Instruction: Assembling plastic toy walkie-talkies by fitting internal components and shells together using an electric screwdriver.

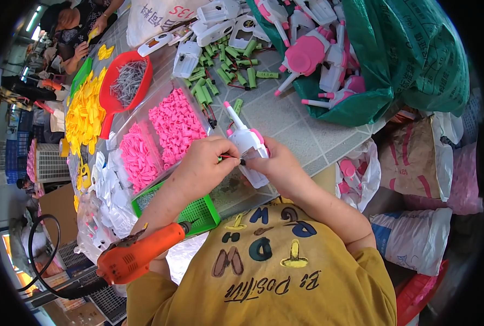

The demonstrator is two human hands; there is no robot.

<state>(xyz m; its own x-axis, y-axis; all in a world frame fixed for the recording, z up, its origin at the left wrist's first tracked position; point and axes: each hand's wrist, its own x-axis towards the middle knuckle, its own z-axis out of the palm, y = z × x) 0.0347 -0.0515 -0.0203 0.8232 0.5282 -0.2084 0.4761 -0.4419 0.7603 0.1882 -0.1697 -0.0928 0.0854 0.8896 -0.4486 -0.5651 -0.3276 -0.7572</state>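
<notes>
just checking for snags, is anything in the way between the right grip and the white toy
Nothing visible: the right grip holds the toy directly. The left grip pinches a wire, whose black end shows over the toy's near part, without blocking the right grip's contact.

The right grip (284,165) covers part of the casing (246,140); the wires (221,158) at the left grip (212,154) are too small to trace. Left forearm (171,200) partly hides the basket (214,208). Top edge crops the green sack (380,51).
</notes>
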